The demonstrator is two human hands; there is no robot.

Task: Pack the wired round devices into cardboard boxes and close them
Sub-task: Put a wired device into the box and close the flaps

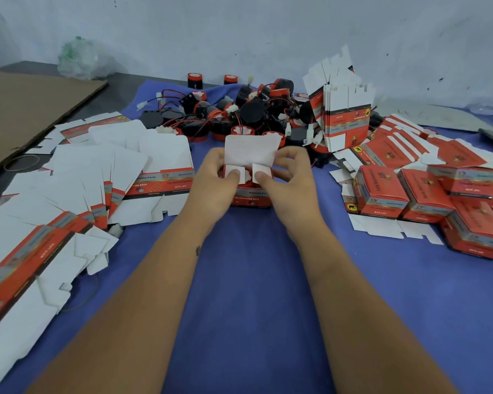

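- At my far left, a brown cardboard sheet (26,109) lies on the grey floor; nearer me, flat blanks (77,189) are fanned over the blue cloth (248,280), white insides mostly up; none of them is folded yet.
- My left hand (214,180) grips the left side of the box (249,199) at centre; its thumb presses the left side flap (234,173) down over the opening.
- Inside the box sits one device (248,177); only a sliver of its red rim and white top shows between the two flaps; its wire I cannot see, so I judge it tucked below.
- The lid (251,150) stands upright behind the opening, white face toward me, not yet folded.
- My right hand (285,177) holds the right side of the box; its thumb pins the right side flap (261,173); the fingers curl near the lid's right edge.
- Step in hand, as I judge it: closing this box; side flaps are down, the lid is next; it calls for keeping both flaps flat while I bring the lid forward and slip its tuck in front without snagging.
- Behind, the pile (239,112) of black and red devices with wires waits; to its right a stack (345,115) of blanks stands on edge.
- At far right, closed boxes (427,194) sit clustered, touching.
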